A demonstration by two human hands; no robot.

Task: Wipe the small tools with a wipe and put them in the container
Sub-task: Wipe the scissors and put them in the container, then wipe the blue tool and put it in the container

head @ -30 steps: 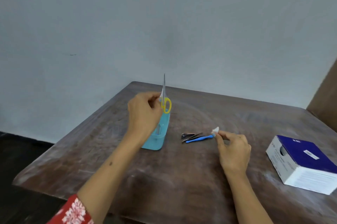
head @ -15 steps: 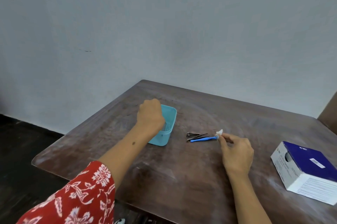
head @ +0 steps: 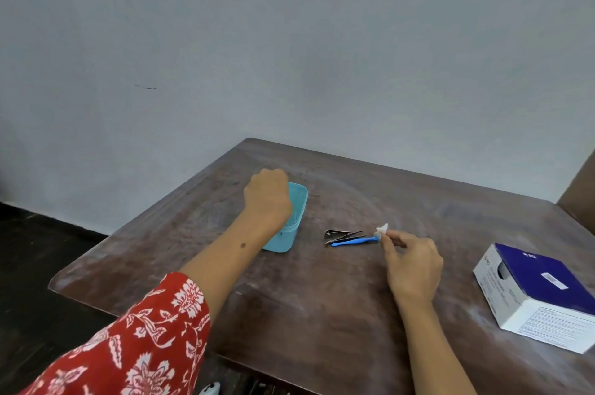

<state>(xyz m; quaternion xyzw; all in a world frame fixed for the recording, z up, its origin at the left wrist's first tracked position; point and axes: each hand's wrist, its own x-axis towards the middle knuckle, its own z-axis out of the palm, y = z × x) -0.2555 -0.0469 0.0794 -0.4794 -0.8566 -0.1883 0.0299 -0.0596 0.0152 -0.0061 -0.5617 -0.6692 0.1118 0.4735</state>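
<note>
Left hand over the container, right hand pinching a wipe.

The left hand (head: 268, 194) curled over the teal container (head: 295, 218) on the worktop (head: 322, 291); its grip was hidden. The right hand (head: 412, 262) pinched a white wipe (head: 383, 228) beside the small tools (head: 345, 237).

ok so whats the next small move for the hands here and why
Probably draw the left hand up out of the container and reach for the blue tool. That hand sits over the container's near end, its fingers hidden, while three small tools lie unwiped on the table. The right hand pinches the wipe right at the blue tool's end.
</note>
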